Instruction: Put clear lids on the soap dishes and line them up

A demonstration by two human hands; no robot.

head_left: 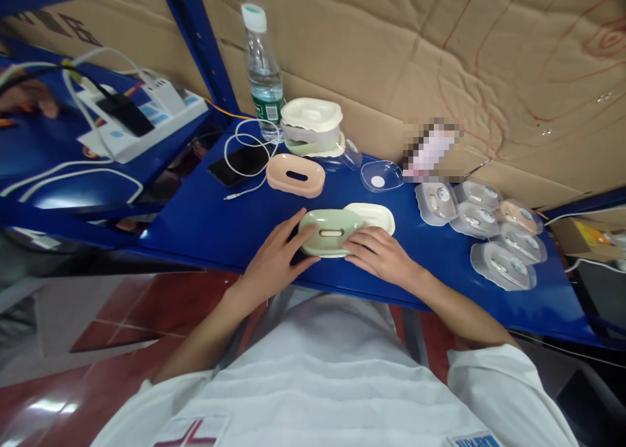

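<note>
far to the left of the left fingers, another person's hand (32, 98) rests by a blue surface, with a white power strip (171, 117) and a black adapter (128, 115) plugged into it nearer the fingers. beyond the left fingers and a little left lies a dark smartphone (229, 171), a white cable (243, 122) looped over it; a water bottle (264, 75) with a white cap stands farther back. the left hand (274, 258) grasps the left end of a green oval dish (337, 220), thumb at its near edge. straight beyond these fingers sits a peach oval dish (313, 179) with a slot in its floor, and behind it a stacked box with a cream lid (313, 112). the green oval dish lies between both sets of fingers, its slotted face up, just above the blue table (205, 231). the right hand (384, 254) grips its right end with bent fingers; a cream oval piece (379, 215) lies just beyond them, partly covered. farther beyond is a clear oval lid (388, 169) with a round white sticker. well to the right of the right fingers stand six clear-lidded boxes (437, 205), and past them an open cardboard box (567, 238).
</note>
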